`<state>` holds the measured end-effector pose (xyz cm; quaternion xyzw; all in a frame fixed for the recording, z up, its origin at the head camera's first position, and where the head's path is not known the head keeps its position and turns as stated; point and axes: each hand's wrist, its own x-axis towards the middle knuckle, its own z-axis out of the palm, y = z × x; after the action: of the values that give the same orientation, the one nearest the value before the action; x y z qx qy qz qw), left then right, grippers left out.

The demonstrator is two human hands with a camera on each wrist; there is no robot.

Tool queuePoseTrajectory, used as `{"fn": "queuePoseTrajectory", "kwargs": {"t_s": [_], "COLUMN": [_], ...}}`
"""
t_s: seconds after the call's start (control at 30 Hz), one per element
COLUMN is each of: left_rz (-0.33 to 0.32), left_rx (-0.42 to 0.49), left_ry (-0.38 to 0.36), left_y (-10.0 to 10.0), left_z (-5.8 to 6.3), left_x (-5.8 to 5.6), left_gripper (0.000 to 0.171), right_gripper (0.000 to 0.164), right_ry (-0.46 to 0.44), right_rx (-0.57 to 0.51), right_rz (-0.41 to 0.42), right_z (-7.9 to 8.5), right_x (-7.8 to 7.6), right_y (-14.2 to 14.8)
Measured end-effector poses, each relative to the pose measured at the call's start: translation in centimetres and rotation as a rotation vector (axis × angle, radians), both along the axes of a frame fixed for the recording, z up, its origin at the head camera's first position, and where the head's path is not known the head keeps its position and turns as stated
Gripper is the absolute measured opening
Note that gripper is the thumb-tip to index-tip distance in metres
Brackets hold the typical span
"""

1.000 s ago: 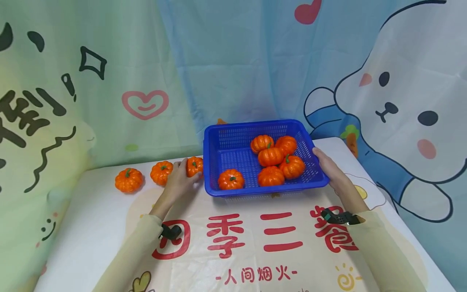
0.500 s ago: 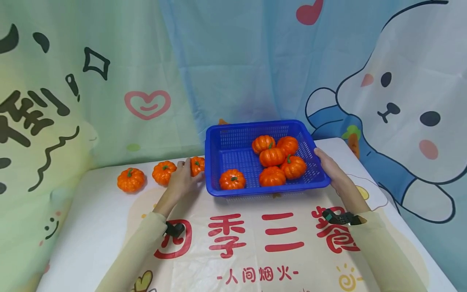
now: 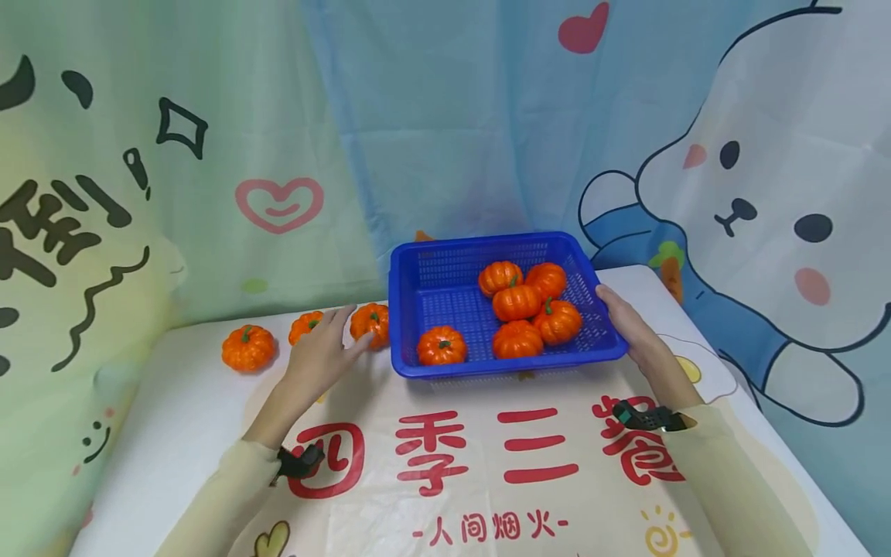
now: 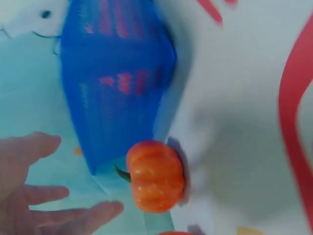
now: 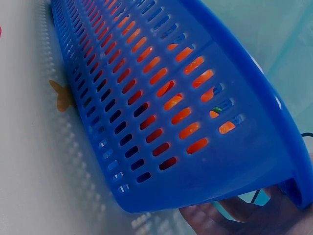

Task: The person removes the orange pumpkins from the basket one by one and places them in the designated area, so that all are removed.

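Left hand (image 3: pixel 320 356) is released, holding nothing: fingers extended and spread, thumb apart, at the left of the pumpkin nearest the basket (image 3: pixel 371 325). The left wrist view shows a gap between the fingertips and this pumpkin, which sits on the white tabletop (image 3: pixel 160 433) just beside the left end of a blue plastic basket (image 3: pixel 508 365); whether pumpkin and basket touch cannot be told. A second pumpkin (image 3: pixel 303 325), partly hidden by the left hand, and a third pumpkin (image 3: pixel 248 348), at the far left, complete a row of three along the back of the tabletop. Right hand (image 3: pixel 629 321) grasps the basket at its right end; the right wrist view shows fingers (image 5: pixel 205 220) curled in below the rim. The basket holds six orange pumpkins: a cluster of five (image 3: pixel 517 302) crowded toward the right, and a single pumpkin (image 3: pixel 442 345) near the front left corner. Orange shows through the slots of the basket wall. Both arms have pale sleeves (image 3: pixel 738 480) and dark wrist straps (image 3: pixel 647 416). Large red characters (image 3: pixel 536 444) are printed across the tabletop in front of the basket; a cartoon-printed curtain (image 3: pixel 431 155) hangs behind.
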<state>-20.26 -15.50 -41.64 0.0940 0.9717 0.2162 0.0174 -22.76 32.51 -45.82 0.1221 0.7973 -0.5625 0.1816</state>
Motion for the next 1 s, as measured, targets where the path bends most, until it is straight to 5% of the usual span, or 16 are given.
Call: {"fn": "queuePoseTrajectory", "kwargs": {"t_s": [0.17, 0.37, 0.67, 1.0], "left_rz": [-0.015, -0.011, -0.157, -0.283], "left_rx": [0.080, 0.156, 0.531, 0.505], "left_ry": [-0.092, -0.159, -0.409, -0.419], "left_y": [-1.4, -2.4, -0.2, 2.6], "left_z": [0.2, -0.8, -0.2, 1.9], "left_x": [2.8, 4.8, 5.6, 6.1], "left_gripper": [0.066, 0.062, 0.059, 0.047], "right_gripper": [0.071, 0.074, 0.076, 0.076], "right_ry": [0.002, -0.009, -0.004, 0.026], "right_rx": [0.008, 0.037, 0.013, -0.013], "right_rz": [-0.002, -0.004, -0.008, 0.007], "right_z": [0.1, 0.3, 0.0, 0.0], "right_x": [-0.1, -0.1, 0.1, 0.4], "right_y": [-0.1, -0.2, 0.0, -0.2]}}
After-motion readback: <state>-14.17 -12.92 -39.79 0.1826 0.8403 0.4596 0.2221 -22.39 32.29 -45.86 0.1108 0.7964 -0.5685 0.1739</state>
